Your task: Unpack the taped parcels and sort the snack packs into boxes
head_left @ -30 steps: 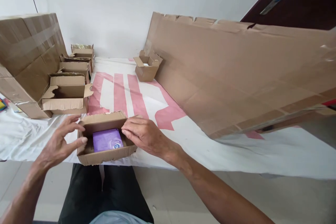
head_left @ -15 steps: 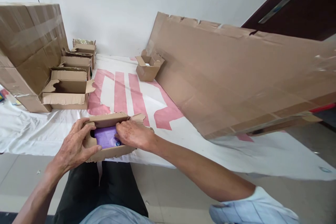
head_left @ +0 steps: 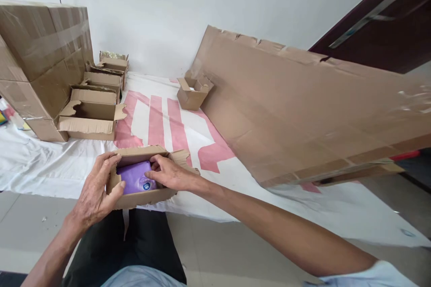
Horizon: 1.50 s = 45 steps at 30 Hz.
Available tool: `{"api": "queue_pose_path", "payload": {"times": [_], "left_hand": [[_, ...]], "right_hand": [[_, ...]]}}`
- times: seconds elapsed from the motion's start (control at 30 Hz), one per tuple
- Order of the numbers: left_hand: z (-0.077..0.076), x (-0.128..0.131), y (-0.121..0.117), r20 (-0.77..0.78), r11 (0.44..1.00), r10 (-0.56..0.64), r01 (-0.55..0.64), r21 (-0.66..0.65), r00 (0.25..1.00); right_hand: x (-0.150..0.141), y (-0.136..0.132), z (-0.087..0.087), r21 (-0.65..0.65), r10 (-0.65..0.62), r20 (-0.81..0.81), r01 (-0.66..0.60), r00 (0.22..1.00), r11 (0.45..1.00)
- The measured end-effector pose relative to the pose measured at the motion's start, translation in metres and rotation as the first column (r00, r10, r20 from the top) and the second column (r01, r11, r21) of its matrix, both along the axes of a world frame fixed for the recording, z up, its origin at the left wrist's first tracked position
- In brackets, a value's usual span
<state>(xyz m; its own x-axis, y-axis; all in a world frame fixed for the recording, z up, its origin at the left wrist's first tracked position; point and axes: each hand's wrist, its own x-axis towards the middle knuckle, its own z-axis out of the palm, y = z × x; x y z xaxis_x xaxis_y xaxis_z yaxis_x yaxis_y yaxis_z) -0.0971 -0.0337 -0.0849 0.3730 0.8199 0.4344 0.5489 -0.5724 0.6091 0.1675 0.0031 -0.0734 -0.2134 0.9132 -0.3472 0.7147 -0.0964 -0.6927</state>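
Observation:
A small open cardboard box rests at the table's near edge, its flaps folded out. My left hand grips the box's left end, thumb over the near side and fingers at the far corner. Inside lies a shiny purple packet with a round blue-and-white logo. My right hand reaches in from the right, its thumb on the packet's top and its curled fingers at the far right edge. Part of those fingers and the packet's right end are hidden.
Several open cardboard boxes line the left, against a stack of taped cartons. A smaller open box stands at the back beside a large leaning cardboard sheet. A white cloth with pink print covers the table.
My right hand has shifted slightly on the packet, with its thumb and fingers further apart. More of the packet's logo shows. My left hand keeps its hold on the box.

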Motion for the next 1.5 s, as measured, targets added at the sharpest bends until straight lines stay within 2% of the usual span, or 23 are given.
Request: {"api": "queue_pose_path", "payload": {"times": [0.13, 0.27, 0.53, 0.77, 0.87, 1.0, 1.17, 1.3, 1.5], "left_hand": [[-0.002, -0.002, -0.001, 0.003, 1.000, 0.002, -0.002, 0.028, 1.000], [-0.005, -0.002, -0.002, 0.011, 1.000, 0.009, -0.009, 0.012, 1.000], [-0.011, -0.010, -0.005, 0.092, 0.999, 0.009, -0.005, -0.036, 0.996], [-0.011, -0.011, -0.009, 0.104, 0.999, 0.005, -0.001, -0.038, 0.995], [-0.009, -0.010, -0.009, 0.086, 1.000, 0.008, -0.006, -0.023, 0.996], [-0.007, -0.007, -0.009, 0.055, 0.999, 0.015, -0.017, 0.031, 0.998], [-0.006, 0.000, -0.009, 0.009, 0.997, 0.032, -0.032, 0.065, 0.999], [-0.002, 0.008, -0.008, -0.024, 0.998, 0.029, -0.027, 0.064, 0.999], [0.013, 0.017, -0.002, -0.132, 0.990, 0.029, -0.010, 0.138, 0.991]], "right_hand": [[-0.002, 0.000, -0.002, -0.103, -0.065, -0.108, 0.054, 0.992, 0.993], [-0.004, -0.001, -0.006, -0.141, -0.187, -0.138, 0.168, 0.973, 0.976], [-0.006, 0.003, -0.022, -0.214, -0.354, -0.273, 0.302, 0.895, 0.929], [-0.015, -0.002, -0.016, -0.314, -0.407, -0.245, 0.325, 0.880, 0.892], [-0.022, -0.005, -0.012, -0.315, -0.416, -0.210, 0.342, 0.885, 0.885], [-0.024, -0.011, -0.005, -0.190, -0.392, -0.116, 0.367, 0.913, 0.911], [-0.014, -0.026, 0.013, 0.052, -0.287, -0.178, 0.300, 0.941, 0.952], [-0.006, -0.034, 0.025, 0.136, -0.257, -0.250, 0.297, 0.933, 0.945], [-0.002, -0.043, 0.035, 0.301, -0.240, -0.236, 0.306, 0.942, 0.903]]}}
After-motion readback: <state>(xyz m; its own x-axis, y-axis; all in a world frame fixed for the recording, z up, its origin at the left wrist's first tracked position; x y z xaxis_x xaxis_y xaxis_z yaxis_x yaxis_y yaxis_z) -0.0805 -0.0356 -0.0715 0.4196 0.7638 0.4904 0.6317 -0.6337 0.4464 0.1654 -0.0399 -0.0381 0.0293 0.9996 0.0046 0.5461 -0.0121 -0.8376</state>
